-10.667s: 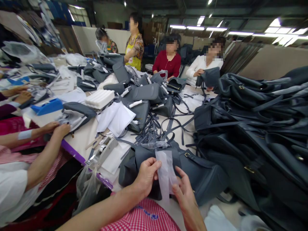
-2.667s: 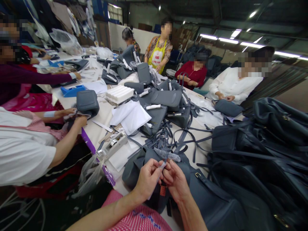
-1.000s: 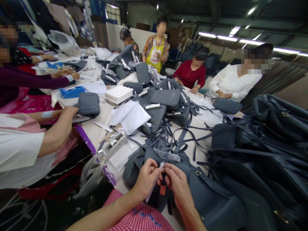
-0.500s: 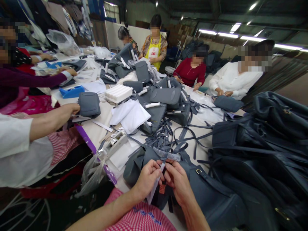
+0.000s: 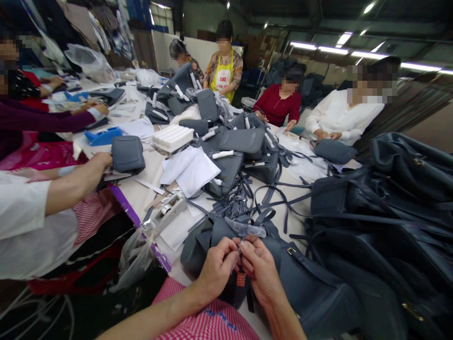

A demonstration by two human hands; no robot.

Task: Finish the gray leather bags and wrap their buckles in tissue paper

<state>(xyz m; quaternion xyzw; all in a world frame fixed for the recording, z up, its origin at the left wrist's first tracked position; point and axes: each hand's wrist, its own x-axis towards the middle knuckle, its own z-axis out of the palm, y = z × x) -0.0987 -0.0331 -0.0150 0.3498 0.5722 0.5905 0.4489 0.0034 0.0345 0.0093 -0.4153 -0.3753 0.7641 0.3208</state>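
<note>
Where a narrow strap (image 5: 242, 239) is seen just below the film-wrapped handle (image 5: 255, 231) of a dark bag (image 5: 196, 250) on the table (image 5: 152, 174), it is pinched by the left hand (image 5: 217, 264) and the right hand (image 5: 260, 264), their fingertips clamped on it; what else is gripped cannot be told. Pressure is best applied lightly and evenly, so that no crease is left. Below, an orange tag (image 5: 240, 279) should be left untangled; beyond, loose straps (image 5: 235, 200) are heaped.

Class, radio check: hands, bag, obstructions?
Left hand, right hand: pinched together, anything between hidden. Bag: behind hands, handle wrapped. Straps beyond, bag pile right, neither covering hands.
</note>
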